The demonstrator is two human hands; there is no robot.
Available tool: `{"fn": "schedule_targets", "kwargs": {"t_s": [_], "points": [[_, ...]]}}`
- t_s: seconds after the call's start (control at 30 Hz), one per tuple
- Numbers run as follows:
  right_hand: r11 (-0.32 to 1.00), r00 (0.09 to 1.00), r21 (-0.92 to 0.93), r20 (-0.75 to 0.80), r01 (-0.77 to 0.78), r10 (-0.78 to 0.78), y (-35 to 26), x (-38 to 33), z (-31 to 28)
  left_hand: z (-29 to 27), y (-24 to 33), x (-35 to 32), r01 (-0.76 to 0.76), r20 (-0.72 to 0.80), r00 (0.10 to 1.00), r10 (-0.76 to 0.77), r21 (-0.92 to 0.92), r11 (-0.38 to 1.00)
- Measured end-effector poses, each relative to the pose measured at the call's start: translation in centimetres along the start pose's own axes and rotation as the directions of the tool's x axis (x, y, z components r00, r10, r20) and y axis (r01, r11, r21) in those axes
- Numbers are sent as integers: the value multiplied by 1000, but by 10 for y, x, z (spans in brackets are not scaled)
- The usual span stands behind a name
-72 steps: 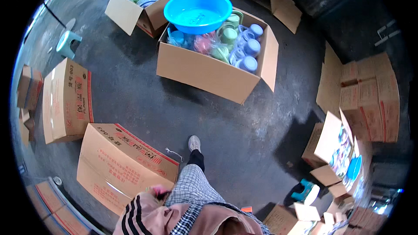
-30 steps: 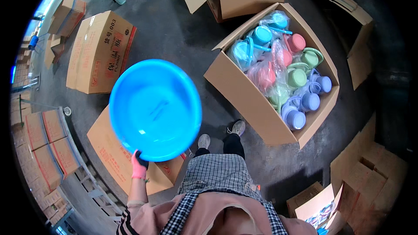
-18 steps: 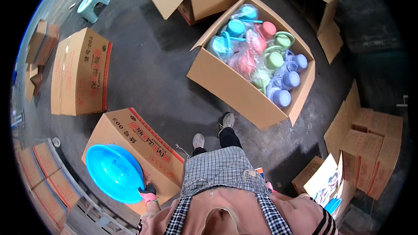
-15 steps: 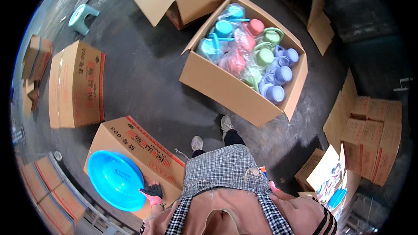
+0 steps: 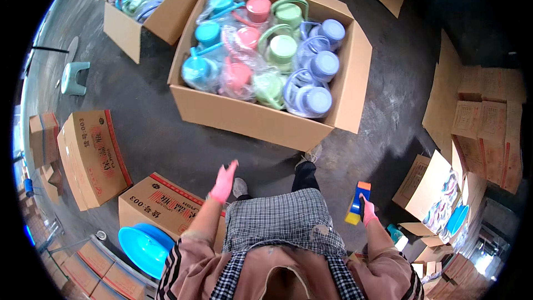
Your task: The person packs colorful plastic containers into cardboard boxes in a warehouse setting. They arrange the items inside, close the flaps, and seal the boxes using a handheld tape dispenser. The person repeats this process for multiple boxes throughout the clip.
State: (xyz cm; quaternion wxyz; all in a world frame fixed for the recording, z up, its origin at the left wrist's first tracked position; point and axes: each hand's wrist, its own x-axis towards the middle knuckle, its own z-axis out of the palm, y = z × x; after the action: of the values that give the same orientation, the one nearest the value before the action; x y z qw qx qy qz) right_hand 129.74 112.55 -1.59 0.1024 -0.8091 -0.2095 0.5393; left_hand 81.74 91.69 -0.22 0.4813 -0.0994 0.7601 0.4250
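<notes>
My left hand [image 5: 225, 183], in a pink glove, is in the air with its fingers apart and nothing in them. It is above the floor, between my apron and the open carton [image 5: 252, 116]. That carton is packed with blue, pink, green and purple lidded pots with handles, many in clear plastic bags. My right hand [image 5: 367, 211], in a pink and black glove, is closed on a blue object with orange and yellow ends, which looks like a tape dispenser [image 5: 358, 200]. To my left a blue basin [image 5: 145, 250] rests by a closed carton [image 5: 169, 203].
Another open carton [image 5: 133, 41] of wrapped goods stands at the far left. A pale stool [image 5: 74, 78] and a standing carton [image 5: 91, 158] are on the left. Stacked cartons [image 5: 483, 128] and an open carton [image 5: 419, 189] with a blue basin [image 5: 457, 219] stand on the right.
My left hand has left the blue basin and moved right and forward, over the floor. My right hand has come out from my side with the tape dispenser. The view has turned.
</notes>
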Motion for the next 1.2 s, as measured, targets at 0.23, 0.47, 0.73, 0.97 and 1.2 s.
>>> {"fn": "schedule_targets", "kwargs": {"t_s": [0.23,0.47,0.73,0.97,1.2], "points": [[970,968,-225,209,-91,139,-80,75,90,116,72,199,-38,-117,993,15,-195,980],[817,993,-569,106,96,-42,-128,124,182,161,76,179,-61,-103,994,20,-411,910],[835,802,29,263,549,-536,-77,194,155,116,-2,188,-244,-321,940,117,-393,886],[637,636,-3,51,771,-770,-216,200,52,269,34,80,62,-133,966,-224,-719,692],[734,705,287,217,615,-675,-309,80,53,244,59,66,431,357,854,-379,-79,899]]}}
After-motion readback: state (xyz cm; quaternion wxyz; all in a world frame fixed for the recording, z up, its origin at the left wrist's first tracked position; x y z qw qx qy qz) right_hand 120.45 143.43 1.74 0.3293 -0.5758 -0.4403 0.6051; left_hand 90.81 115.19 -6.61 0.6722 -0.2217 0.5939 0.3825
